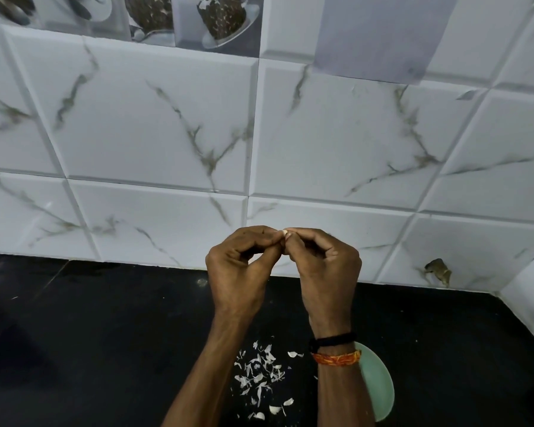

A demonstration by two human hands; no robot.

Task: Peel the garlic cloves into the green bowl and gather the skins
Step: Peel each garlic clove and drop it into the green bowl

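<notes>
Forearms fill the bottom of my head view, rising from 6 o'clock toward centre. Right wrist carries a black band (333,339) and, just below it, an orange thread (336,359).

Skins (259,379): I log a loose scatter of pale flakes on the black counter (90,334), lying between the two forearms at about 6 o'clock. Several larger curled pieces sit at the near edge of the scatter.

Bowl (379,386): green, at roughly 5 o'clock, on the counter. Right forearm covers most of it; only its right rim and part of the inner wall show. I cannot tell what it holds.

Left hand (239,266): raised in front of the wall, fingers curled, thumb and fingertips pinching the clove (283,232).

Right hand (324,261): same height, fingers curled, also pinching the clove from the opposite side. Fingertips of both hands meet at 12 o'clock of the hands.

Clove: small pale piece, only its top visible between the fingertips, held above the counter, well apart from bowl and skins.

Wall (167,134): white marbled tiles behind the hands; printed cup tiles along the top edge at 11 o'clock.
</notes>
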